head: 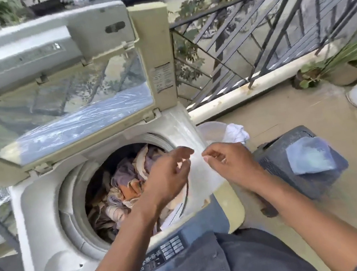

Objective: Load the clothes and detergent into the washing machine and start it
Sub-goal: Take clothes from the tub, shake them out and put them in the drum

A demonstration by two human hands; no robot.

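The top-loading washing machine [42, 207] stands with its lid [55, 104] raised. Its drum holds a pile of mixed clothes [124, 183] in purple, orange and beige. My left hand [170, 175] hovers over the right side of the drum, fingers apart and holding nothing. My right hand [227, 162] is just beside it over the machine's right rim, fingers curled with thumb against forefinger; I see nothing in it. The fingertips of the two hands are a short gap apart. The control panel [162, 252] lies at the front edge, near my body.
A pale tub with a white cloth [235, 132] stands right of the machine. A dark grey bin [272, 161] with a light blue packet [309, 155] on top sits further right. A metal railing [273, 30] and potted plants [337, 69] border the balcony floor.
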